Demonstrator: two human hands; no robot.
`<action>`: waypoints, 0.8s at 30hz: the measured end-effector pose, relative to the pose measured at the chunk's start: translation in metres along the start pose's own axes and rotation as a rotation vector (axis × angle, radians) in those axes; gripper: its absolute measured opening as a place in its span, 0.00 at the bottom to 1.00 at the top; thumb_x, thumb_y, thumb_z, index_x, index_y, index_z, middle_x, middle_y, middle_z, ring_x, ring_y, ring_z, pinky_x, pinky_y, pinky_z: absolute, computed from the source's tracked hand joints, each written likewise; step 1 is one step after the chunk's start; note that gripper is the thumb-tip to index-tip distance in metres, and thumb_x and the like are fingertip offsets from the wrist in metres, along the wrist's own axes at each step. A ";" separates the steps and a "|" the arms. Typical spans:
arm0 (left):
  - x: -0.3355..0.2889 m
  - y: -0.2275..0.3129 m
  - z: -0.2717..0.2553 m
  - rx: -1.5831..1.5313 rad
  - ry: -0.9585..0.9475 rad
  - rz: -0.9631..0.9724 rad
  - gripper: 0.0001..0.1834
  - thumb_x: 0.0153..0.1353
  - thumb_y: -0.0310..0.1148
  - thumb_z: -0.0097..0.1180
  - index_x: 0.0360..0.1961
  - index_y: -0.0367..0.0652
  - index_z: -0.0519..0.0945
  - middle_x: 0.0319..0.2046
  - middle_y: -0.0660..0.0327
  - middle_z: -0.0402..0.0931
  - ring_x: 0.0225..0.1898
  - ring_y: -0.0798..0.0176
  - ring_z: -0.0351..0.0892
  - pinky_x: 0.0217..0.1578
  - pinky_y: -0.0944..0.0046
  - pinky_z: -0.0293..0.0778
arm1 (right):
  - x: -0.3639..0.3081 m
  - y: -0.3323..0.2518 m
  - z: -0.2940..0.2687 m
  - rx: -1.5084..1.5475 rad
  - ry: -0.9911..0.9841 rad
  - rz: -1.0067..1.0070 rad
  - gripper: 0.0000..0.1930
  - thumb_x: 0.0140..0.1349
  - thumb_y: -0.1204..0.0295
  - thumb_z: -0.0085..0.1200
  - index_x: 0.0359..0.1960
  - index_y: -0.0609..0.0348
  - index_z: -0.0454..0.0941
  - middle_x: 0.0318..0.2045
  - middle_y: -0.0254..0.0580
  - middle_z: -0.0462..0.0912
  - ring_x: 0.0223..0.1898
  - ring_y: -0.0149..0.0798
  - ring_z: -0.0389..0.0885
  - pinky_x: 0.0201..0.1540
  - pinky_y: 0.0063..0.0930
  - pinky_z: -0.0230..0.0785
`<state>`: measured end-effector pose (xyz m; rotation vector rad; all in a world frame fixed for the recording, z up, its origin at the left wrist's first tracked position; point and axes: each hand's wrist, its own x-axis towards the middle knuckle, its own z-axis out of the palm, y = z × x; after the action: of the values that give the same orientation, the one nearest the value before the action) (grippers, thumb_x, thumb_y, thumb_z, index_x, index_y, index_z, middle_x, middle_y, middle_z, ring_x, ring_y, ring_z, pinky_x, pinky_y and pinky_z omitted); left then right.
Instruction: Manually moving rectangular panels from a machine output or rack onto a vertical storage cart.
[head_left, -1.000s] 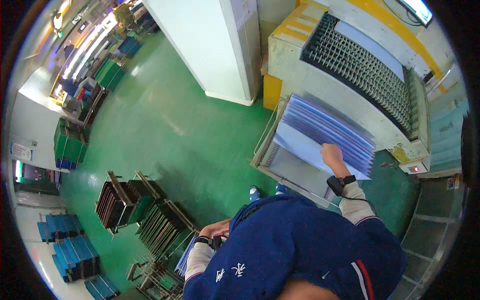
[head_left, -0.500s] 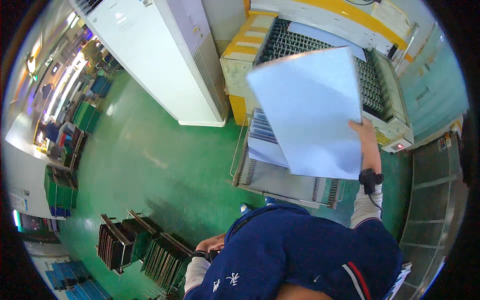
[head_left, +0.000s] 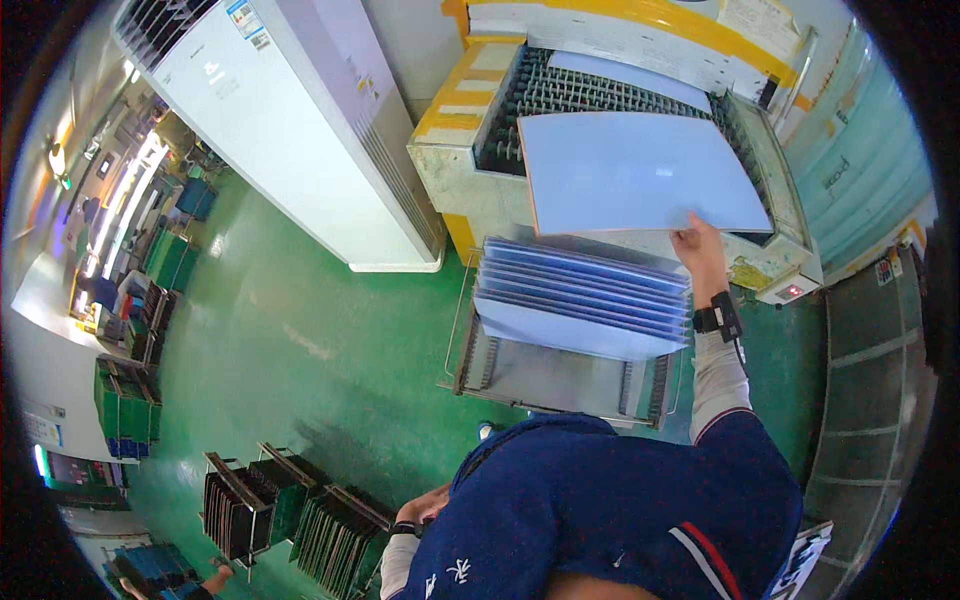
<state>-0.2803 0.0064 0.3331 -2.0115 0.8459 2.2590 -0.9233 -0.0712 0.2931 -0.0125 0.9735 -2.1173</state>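
A flat white panel (head_left: pixel 610 172) with a thin brownish edge lies over the roller bed (head_left: pixel 508 128) of a conveyor machine. At its near edge, my right hand (head_left: pixel 699 245) grips it, fingers closed, with the thumb on top. Just below stands a wire rack (head_left: pixel 480 368) holding several similar panels (head_left: pixel 570 330) upright in a row. Another white panel (head_left: pixel 640 80) lies farther back on the rollers. My left hand (head_left: pixel 428 503) is low by my waist on the left; its fingers are mostly hidden by the blue shirt.
A tall white cabinet-like air conditioner (head_left: pixel 290 130) stands left of the machine. Racks of dark panels (head_left: pixel 335 530) sit on the green floor (head_left: pixel 320 350) at lower left, near another person's hand (head_left: pixel 217 577). A grey metal panelled structure (head_left: pixel 865 420) lines the right side.
My right hand has lowered the panel from a raised, tilted position to lie over the rollers. The panels in the rack now show. Another person's hand has appeared at lower left.
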 end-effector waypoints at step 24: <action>0.102 -0.061 -0.023 0.138 -0.146 0.043 0.28 0.59 0.33 0.51 0.61 0.40 0.64 0.45 0.62 0.74 0.40 0.68 0.73 0.39 0.69 0.67 | 0.066 0.004 0.079 -1.392 -0.122 -0.633 0.11 0.57 0.64 0.54 0.36 0.55 0.80 0.33 0.40 0.83 0.37 0.40 0.80 0.39 0.31 0.71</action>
<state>-0.2563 0.0143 0.2145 -1.7646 1.0097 2.2660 -0.9418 -0.1669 0.3267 -1.2327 2.3529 -1.4265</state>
